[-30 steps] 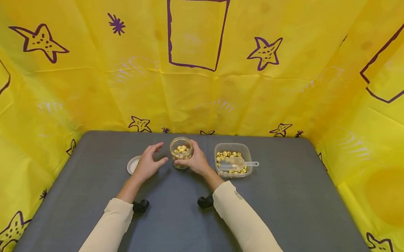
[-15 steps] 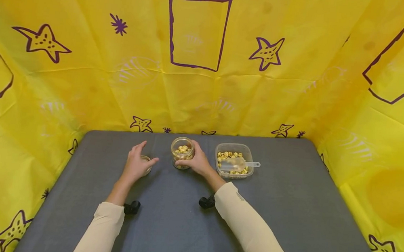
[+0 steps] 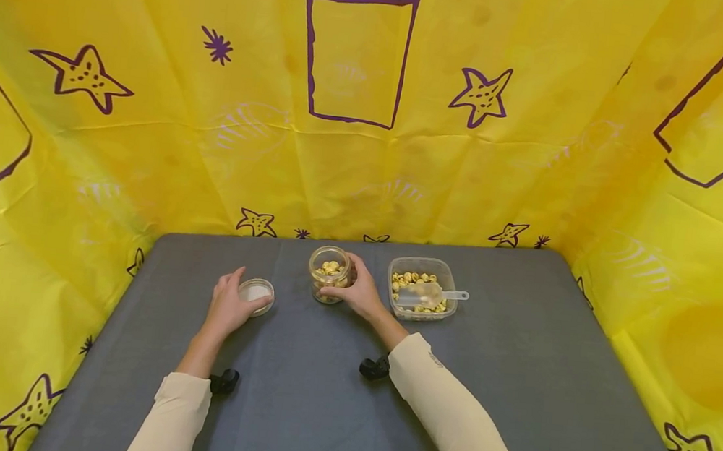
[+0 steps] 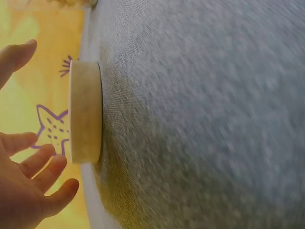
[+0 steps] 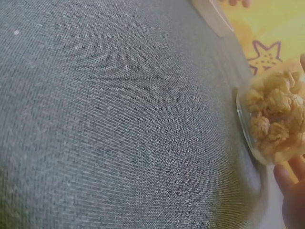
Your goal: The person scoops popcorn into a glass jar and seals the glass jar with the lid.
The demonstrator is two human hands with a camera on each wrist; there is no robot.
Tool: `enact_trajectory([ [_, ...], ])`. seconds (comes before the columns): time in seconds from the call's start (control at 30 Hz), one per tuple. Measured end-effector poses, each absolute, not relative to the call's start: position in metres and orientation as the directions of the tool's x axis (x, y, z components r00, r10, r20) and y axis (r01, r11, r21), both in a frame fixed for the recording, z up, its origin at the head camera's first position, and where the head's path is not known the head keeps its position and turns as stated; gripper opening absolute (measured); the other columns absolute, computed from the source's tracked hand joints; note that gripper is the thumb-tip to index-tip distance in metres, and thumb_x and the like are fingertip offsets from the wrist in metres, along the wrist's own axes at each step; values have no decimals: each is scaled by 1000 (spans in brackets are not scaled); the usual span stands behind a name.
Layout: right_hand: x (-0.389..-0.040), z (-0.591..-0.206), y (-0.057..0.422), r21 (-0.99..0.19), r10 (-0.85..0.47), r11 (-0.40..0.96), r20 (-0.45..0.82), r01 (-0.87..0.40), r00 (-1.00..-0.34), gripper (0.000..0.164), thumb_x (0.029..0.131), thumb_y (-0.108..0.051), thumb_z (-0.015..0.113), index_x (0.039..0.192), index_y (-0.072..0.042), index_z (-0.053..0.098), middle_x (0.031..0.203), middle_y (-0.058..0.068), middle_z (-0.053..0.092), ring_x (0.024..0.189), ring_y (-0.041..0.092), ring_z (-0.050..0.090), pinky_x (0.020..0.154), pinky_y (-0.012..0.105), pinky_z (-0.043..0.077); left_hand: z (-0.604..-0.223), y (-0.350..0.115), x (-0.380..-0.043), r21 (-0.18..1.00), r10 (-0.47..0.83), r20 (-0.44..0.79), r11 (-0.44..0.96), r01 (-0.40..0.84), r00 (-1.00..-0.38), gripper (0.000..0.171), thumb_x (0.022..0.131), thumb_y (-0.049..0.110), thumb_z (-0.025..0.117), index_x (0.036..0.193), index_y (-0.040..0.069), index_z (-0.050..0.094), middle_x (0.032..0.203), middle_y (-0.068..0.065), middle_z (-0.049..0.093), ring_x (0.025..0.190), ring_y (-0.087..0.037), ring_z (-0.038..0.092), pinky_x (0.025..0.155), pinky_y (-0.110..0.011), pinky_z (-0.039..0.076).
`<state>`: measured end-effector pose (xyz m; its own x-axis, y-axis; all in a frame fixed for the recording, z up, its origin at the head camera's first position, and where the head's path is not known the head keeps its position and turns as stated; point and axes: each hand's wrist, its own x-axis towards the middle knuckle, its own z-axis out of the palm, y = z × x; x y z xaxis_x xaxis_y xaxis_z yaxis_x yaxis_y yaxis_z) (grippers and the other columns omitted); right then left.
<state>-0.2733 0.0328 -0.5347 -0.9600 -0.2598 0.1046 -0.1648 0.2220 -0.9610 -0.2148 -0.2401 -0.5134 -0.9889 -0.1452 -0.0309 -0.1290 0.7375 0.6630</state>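
A clear jar [image 3: 318, 287] with popcorn [image 3: 331, 269] inside stands upright and uncovered at the back of the table. My right hand [image 3: 363, 295] grips it from the right, thumb in front and fingers behind. The right wrist view shows popcorn [image 5: 276, 107] through the jar's side. To the left, a round lid [image 3: 256, 291] lies flat, its pale inner face up. My left hand [image 3: 229, 306] hovers beside and over its left edge, fingers spread. From the left wrist, the fingers look apart from the lid's rim [image 4: 86, 114].
Right of the jar sits a clear plastic tub [image 3: 424, 263] of popcorn, a translucent scoop [image 3: 453, 294] lying across it. A grey cloth [image 3: 319, 396] covers the table. Yellow sheeting [image 3: 346, 180] with purple drawings encloses its back and sides.
My left hand has moved away from the jar, leftward and down to the lid, with its fingers still spread. My right hand stays on the jar.
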Motion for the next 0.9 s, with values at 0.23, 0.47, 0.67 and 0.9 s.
enact_trajectory([
  [0.23,-274,-536,36,-955,-257,243,103,-167,-961,90,73,-22,87,148,-17,37,136,11,54,119,29,56,99,47,47,-520,-245,-210,613,-176,-71,769,-182,-982,98,78,41,77,149,-4,28,143,-35,32,129,-50,32,104,-61,32],
  [0.47,-272,-533,37,-957,-257,229,116,-177,-960,85,74,-18,86,145,-15,40,130,12,57,111,28,60,92,41,50,-523,-244,-209,592,-185,-92,780,-203,-978,100,76,42,79,148,-6,28,140,-35,34,125,-49,33,101,-63,31],
  [0.67,-273,-535,37,-957,-249,231,114,-174,-962,84,73,-18,86,145,-15,41,128,13,58,109,29,60,92,44,50,-525,-245,-209,558,-176,-120,802,-213,-977,100,75,38,80,147,-8,29,138,-36,34,125,-51,32,102,-63,31],
  [0.9,-273,-539,37,-957,-248,235,109,-169,-963,85,74,-21,86,145,-17,40,131,11,58,111,26,61,92,41,51,-528,-248,-210,535,-162,-116,821,-199,-980,98,74,35,81,145,-10,30,135,-37,37,123,-51,33,101,-63,31],
])
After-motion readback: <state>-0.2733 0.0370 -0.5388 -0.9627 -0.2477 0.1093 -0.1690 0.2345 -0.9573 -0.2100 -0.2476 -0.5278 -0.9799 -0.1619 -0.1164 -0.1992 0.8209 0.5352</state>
